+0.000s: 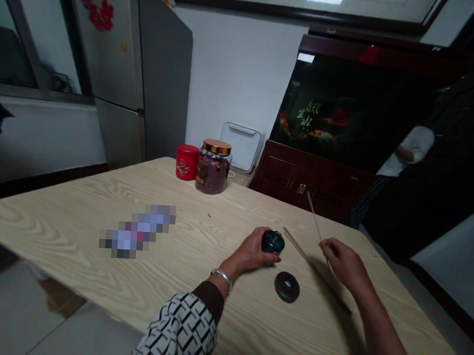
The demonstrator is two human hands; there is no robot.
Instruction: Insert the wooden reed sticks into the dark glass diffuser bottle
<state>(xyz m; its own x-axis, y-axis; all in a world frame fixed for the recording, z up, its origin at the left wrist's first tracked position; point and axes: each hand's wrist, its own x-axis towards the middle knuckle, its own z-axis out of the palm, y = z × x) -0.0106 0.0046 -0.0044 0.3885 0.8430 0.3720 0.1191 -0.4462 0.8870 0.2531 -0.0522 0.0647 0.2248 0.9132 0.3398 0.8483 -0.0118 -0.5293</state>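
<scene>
Dark pot [273, 242], glossy and rounded, sits on or just above the wood-grained table [217, 240], the left hand [252, 249] wrapped round its left side, while the right hand [343, 263], to its right, pinches a thin, straight stick [314, 215] near more slender sticks [306, 256]. Just nearer lies a dark round disc [283, 290]. Farther back, a clear jar [212, 166] with a coppery lid [217, 146] holds purplish matter [213, 179] beside a red canister [187, 162].
</scene>
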